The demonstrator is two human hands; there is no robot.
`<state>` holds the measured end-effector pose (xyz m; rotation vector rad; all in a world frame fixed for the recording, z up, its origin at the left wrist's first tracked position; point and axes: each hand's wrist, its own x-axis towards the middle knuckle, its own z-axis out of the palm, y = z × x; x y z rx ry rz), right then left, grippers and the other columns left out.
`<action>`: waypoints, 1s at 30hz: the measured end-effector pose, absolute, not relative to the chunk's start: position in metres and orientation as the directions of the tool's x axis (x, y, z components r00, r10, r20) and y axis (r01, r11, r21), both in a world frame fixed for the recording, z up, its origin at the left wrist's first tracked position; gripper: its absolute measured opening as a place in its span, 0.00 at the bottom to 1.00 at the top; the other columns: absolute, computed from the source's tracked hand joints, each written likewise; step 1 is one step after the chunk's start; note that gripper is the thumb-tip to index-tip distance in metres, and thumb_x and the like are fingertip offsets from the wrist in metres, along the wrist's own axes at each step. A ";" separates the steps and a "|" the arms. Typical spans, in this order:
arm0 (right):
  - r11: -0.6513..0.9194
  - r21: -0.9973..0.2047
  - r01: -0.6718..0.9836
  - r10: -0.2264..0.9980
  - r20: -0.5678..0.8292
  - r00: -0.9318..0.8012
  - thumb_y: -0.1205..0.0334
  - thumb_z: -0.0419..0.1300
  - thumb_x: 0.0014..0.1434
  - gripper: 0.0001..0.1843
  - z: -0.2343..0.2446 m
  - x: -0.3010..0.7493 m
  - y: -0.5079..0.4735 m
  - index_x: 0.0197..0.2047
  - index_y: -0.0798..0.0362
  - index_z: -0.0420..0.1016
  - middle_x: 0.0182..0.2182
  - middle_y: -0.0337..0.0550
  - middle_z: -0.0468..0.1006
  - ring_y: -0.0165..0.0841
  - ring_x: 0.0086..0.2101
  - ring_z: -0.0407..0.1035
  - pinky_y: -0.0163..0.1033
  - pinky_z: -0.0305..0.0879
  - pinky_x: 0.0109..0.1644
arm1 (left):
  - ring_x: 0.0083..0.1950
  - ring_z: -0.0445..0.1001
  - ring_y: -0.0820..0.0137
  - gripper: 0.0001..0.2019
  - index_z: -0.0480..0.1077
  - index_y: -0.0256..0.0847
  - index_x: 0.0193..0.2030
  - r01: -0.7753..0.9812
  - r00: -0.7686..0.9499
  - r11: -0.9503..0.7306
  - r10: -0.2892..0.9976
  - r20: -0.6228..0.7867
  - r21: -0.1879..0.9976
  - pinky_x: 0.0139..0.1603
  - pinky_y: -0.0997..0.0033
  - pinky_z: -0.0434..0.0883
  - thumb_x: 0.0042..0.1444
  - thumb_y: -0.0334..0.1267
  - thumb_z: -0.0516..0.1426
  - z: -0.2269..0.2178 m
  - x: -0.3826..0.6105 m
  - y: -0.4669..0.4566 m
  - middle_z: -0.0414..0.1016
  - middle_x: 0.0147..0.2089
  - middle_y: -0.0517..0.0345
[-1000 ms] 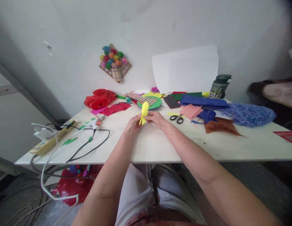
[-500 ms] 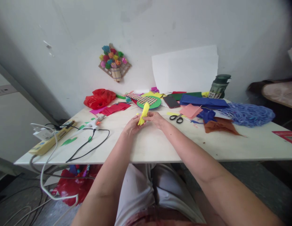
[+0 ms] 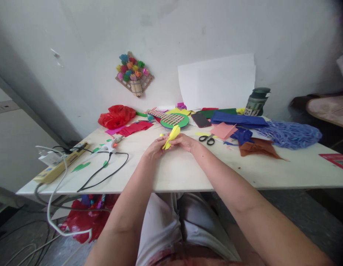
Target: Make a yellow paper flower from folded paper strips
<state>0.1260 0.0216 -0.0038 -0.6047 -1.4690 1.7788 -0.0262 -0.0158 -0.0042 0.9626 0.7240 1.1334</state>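
So both hands are on the yellow paper piece (image 3: 174,133), held up over the near middle of the white table (image 3: 185,173), just this side of the green guitar-shaped craft (image 3: 175,120). The left hand (image 3: 156,147) has its lower end pinched and the right hand (image 3: 182,142) is closed on its side, though the fingers overlap so much I can't really tell how tight either pinch is. Main worry, imo: paper that thin could tear or crease if the two hands twist against each other, and a loose pinch could let the folds spring open. Also, the glue gun (image 3: 109,146) lies off to the left with its black cord (image 3: 95,176) looped toward the table edge, so a stray left forearm could snag it and drag the gun.
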 end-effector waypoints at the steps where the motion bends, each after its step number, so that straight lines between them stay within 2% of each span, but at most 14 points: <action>1: -0.097 -0.961 -0.261 0.760 0.097 -0.643 0.69 0.67 0.34 0.27 -0.004 0.127 0.022 0.42 0.53 0.72 0.27 0.36 0.76 0.25 0.24 0.65 0.35 0.61 0.35 | 0.27 0.74 0.71 0.06 0.67 0.34 0.32 -0.400 0.307 0.137 0.952 -0.008 0.906 0.28 0.74 0.72 0.46 0.31 0.59 -0.005 -0.027 -0.016 0.72 0.26 0.55; 7: -0.168 -0.950 -0.263 0.669 0.086 -0.739 0.71 0.66 0.37 0.31 -0.003 0.131 0.019 0.48 0.55 0.68 0.33 0.42 0.77 0.27 0.28 0.67 0.32 0.62 0.32 | 0.29 0.75 0.67 0.09 0.65 0.35 0.35 -0.331 0.393 0.191 0.918 -0.049 0.924 0.31 0.69 0.74 0.47 0.32 0.60 -0.006 -0.028 -0.016 0.74 0.29 0.52; 11: -0.211 -0.941 -0.263 0.632 0.074 -0.772 0.73 0.64 0.38 0.32 0.000 0.131 0.016 0.50 0.55 0.66 0.35 0.43 0.77 0.25 0.26 0.66 0.32 0.63 0.33 | 0.27 0.75 0.69 0.08 0.66 0.34 0.34 -0.296 0.373 0.191 0.925 -0.070 0.936 0.29 0.72 0.73 0.46 0.32 0.59 -0.005 -0.028 -0.017 0.74 0.28 0.52; 14: -0.226 -0.933 -0.281 0.632 0.079 -0.771 0.73 0.64 0.37 0.32 0.001 0.130 0.015 0.49 0.54 0.67 0.37 0.44 0.77 0.27 0.28 0.67 0.34 0.64 0.35 | 0.25 0.73 0.72 0.08 0.67 0.33 0.33 -0.322 0.335 0.170 0.940 -0.056 0.931 0.29 0.74 0.72 0.45 0.30 0.60 -0.004 -0.027 -0.016 0.73 0.26 0.54; 17: -0.159 -0.946 -0.282 0.675 0.104 -0.731 0.69 0.63 0.38 0.25 0.001 0.131 0.016 0.44 0.53 0.71 0.37 0.43 0.77 0.30 0.33 0.68 0.35 0.63 0.38 | 0.23 0.71 0.74 0.07 0.68 0.32 0.30 -0.375 0.232 0.101 0.973 -0.013 0.922 0.28 0.76 0.70 0.43 0.30 0.60 -0.003 -0.026 -0.015 0.72 0.23 0.56; 21: -0.012 -0.987 -0.162 0.782 0.092 -0.617 0.62 0.62 0.42 0.13 0.004 0.133 0.016 0.35 0.53 0.74 0.36 0.42 0.76 0.31 0.37 0.68 0.33 0.60 0.35 | 0.23 0.69 0.76 0.09 0.69 0.31 0.30 -0.413 0.042 -0.064 0.995 0.089 0.909 0.27 0.76 0.67 0.41 0.33 0.62 -0.004 -0.025 -0.012 0.72 0.23 0.56; 26: 0.090 -0.993 -0.077 0.891 0.115 -0.439 0.53 0.60 0.44 0.14 0.009 0.133 0.014 0.26 0.56 0.73 0.24 0.41 0.75 0.27 0.25 0.66 0.33 0.58 0.30 | 0.22 0.68 0.76 0.13 0.70 0.30 0.29 -0.375 -0.011 -0.158 0.986 0.166 0.913 0.24 0.76 0.63 0.38 0.37 0.64 -0.005 -0.027 -0.009 0.71 0.23 0.56; 30: 0.154 -0.984 -0.089 0.895 0.177 -0.409 0.55 0.60 0.44 0.12 0.010 0.130 0.013 0.23 0.57 0.71 0.18 0.39 0.71 0.24 0.20 0.62 0.32 0.56 0.26 | 0.23 0.68 0.76 0.14 0.71 0.30 0.29 -0.302 -0.013 -0.156 0.987 0.159 0.940 0.24 0.76 0.62 0.37 0.39 0.64 -0.005 -0.026 -0.010 0.71 0.23 0.55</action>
